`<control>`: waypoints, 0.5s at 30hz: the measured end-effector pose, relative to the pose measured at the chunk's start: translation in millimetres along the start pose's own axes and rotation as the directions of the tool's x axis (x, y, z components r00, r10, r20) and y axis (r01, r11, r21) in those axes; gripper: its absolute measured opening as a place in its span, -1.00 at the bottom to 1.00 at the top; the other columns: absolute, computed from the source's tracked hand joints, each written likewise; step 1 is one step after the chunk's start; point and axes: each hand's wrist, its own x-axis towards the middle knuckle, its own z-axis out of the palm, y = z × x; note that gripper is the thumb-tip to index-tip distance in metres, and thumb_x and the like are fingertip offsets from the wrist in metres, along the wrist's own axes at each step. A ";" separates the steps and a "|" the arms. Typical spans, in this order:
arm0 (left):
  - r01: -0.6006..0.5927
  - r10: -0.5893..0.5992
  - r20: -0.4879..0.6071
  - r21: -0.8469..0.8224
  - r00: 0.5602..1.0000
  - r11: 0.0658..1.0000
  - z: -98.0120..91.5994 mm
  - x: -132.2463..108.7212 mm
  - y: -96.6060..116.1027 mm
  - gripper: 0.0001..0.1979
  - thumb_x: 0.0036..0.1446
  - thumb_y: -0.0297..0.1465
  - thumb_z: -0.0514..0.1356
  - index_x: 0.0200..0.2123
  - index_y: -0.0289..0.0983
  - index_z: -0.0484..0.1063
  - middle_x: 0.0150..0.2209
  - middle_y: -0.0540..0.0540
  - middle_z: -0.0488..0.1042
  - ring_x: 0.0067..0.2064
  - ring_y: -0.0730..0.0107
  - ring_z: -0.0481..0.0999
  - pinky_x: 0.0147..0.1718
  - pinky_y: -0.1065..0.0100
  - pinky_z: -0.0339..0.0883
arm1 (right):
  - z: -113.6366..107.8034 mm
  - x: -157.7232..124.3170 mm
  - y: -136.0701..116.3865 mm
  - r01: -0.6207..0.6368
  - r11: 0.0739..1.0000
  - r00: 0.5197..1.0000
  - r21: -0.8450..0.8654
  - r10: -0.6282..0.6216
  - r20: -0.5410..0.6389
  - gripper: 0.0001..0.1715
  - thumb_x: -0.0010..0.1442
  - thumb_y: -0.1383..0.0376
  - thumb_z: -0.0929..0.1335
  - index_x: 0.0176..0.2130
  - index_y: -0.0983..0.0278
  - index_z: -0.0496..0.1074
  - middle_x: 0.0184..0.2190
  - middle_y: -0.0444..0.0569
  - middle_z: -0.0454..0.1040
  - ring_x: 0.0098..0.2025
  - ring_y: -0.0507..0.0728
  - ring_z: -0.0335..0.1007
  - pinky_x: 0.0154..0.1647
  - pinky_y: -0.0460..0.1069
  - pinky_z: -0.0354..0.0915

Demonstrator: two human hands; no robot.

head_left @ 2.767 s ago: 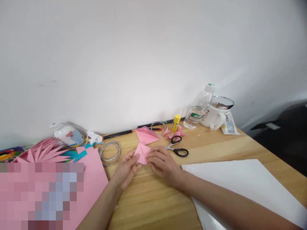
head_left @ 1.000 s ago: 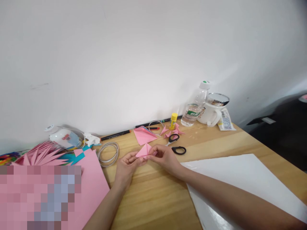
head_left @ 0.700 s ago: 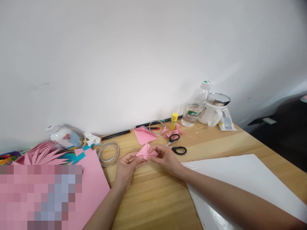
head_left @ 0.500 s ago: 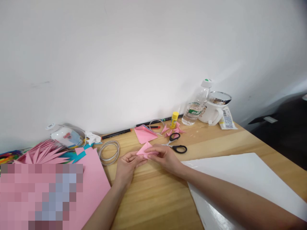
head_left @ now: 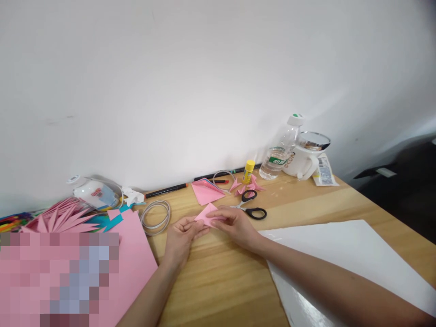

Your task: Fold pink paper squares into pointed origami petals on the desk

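Note:
A small folded piece of pink paper (head_left: 208,212) is held between my two hands above the wooden table. My left hand (head_left: 183,232) pinches its left corner between thumb and fingers. On the other side, my right hand (head_left: 235,223) grips the right part, its fingers covering that edge. Just beyond my right hand lie scissors (head_left: 255,212) with black handles, their blades partly hidden behind it. A stack of pink paper squares (head_left: 207,193) rests behind the held piece. Several small folded pink paper shapes (head_left: 250,185) lie around a yellow glue stick (head_left: 249,171).
A coiled cable (head_left: 156,218) and a black marker (head_left: 166,190) lie left of centre. Pink sheets (head_left: 136,254) and a fanned pink paper form (head_left: 57,220) occupy the left. A water bottle (head_left: 277,152) and white mug (head_left: 301,162) stand at the back right; a white board (head_left: 340,245) lies in front.
The view has shifted very slightly. Both hands keep hold of the pink paper, and the right thumb and fingers have moved a little along its lower edge.

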 end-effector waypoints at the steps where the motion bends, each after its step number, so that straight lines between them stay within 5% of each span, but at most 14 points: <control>1: -0.002 0.002 0.003 -0.001 1.000 1.000 0.0 0.1 0.0 -0.79 -0.28 -0.45 0.37 -0.47 -0.39 0.49 -0.49 -0.11 0.57 -0.39 0.28 0.56 -0.29 0.29 0.45 | 0.2 0.0 0.2 0.002 1.000 1.000 0.002 -0.002 0.003 -0.80 0.05 0.29 0.35 -0.27 0.26 0.50 -0.41 -0.04 0.49 -0.38 0.06 0.37 -0.39 -0.07 0.28; 15: -0.033 0.032 -0.050 -0.023 0.998 0.999 -3.1 1.7 2.2 -0.76 -0.30 -0.48 0.38 -0.45 -0.39 0.49 -0.47 -0.11 0.58 -0.40 0.35 0.55 -0.30 0.37 0.45 | -1.1 0.0 -0.2 -0.009 0.999 1.000 0.031 0.010 -0.005 -0.80 0.05 0.34 0.34 -0.26 0.24 0.50 -0.35 -0.03 0.50 -0.33 0.08 0.39 -0.32 -0.04 0.29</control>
